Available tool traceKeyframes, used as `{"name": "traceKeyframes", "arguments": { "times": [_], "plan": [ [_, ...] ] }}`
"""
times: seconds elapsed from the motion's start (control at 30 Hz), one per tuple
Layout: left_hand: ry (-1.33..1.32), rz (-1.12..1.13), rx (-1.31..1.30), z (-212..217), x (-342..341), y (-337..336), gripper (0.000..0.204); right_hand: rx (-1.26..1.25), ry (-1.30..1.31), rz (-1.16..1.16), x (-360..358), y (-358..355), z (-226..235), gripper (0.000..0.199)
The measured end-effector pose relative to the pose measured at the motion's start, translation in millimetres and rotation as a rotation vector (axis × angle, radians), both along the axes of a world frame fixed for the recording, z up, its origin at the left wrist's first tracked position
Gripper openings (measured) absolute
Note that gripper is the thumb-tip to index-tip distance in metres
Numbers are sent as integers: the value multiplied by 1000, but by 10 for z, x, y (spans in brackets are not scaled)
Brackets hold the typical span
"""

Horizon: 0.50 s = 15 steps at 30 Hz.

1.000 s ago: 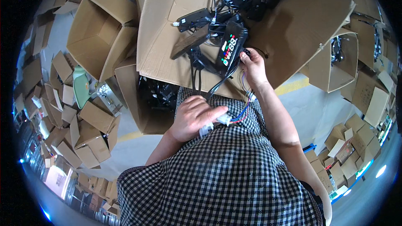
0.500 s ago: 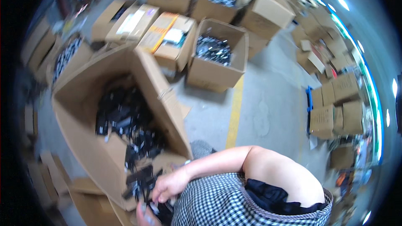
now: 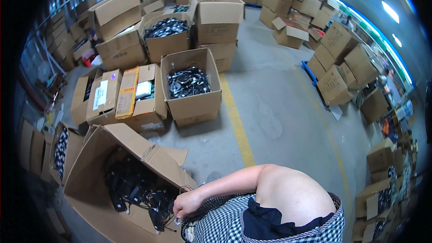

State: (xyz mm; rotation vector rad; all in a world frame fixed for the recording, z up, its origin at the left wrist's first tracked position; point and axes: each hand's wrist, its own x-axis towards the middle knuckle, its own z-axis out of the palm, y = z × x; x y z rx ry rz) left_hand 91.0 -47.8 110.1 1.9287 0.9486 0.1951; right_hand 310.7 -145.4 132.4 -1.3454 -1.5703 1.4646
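Observation:
My right hand (image 3: 187,203) is closed, fingertips down, over the near right corner of a large tilted cardboard box (image 3: 90,184). A thin cable with coloured wires (image 3: 185,189) loops up behind the hand, and a small pale connector (image 3: 177,221) shows just under the fingertips. Inside the box lies a tangled heap of black devices with cables (image 3: 132,180); some hang close to my hand. What these devices are is too small to tell. My left hand is out of view.
Beyond the box stand an open carton of black cabled parts (image 3: 193,103) and a taped carton (image 3: 141,108). Stacked cartons on a blue pallet (image 3: 310,73) stand to the right. A yellow line (image 3: 236,121) runs along the grey floor.
The view has tilted up and shows more of the room. My left hand, earlier at the lower edge beside the right, has left the view. Fewer black parts hang near my right hand.

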Motion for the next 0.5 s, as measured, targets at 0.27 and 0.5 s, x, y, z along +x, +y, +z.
{"name": "traceKeyframes", "arguments": {
  "times": [0.27, 0.5],
  "plan": [
    [91, -156, -221, -31, -325, 426, 34, -6, -252, -301, -127, -393, 143, 24],
    [175, -69, -484, -141, -1072, 596, 38, -96, -268, -466, -377, -403, 430, 29]
  ]
}}
